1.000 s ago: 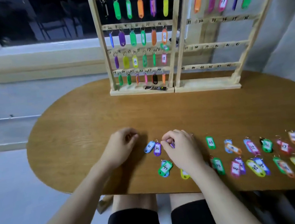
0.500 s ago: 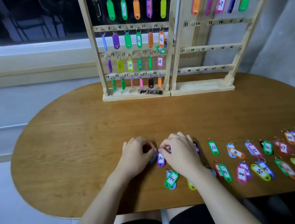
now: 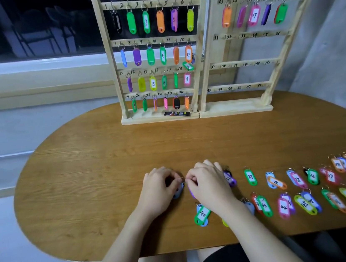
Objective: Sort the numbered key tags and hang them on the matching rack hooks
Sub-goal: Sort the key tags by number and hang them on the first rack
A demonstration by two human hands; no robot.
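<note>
My left hand (image 3: 159, 189) and my right hand (image 3: 207, 183) meet near the table's front edge. The left pinches a light blue key tag (image 3: 178, 192) at its ring. The right pinches a purple tag (image 3: 191, 192), mostly hidden under its fingers. Two wooden racks stand at the back: the left rack (image 3: 151, 53) is full of hung tags, the right rack (image 3: 252, 55) has tags only on its top row. Several loose numbered tags lie in two rows to the right, among them green tag 33 (image 3: 250, 177) and green tag 40 (image 3: 202, 215).
The oval wooden table (image 3: 98, 172) sits under a window and sill. A small black packet (image 3: 177, 114) lies on the left rack's base. A grey curtain hangs at the right.
My left hand slid right to join the right hand over the blue and purple tags. The purple tag 30, visible before, is now covered by my right fingers.
</note>
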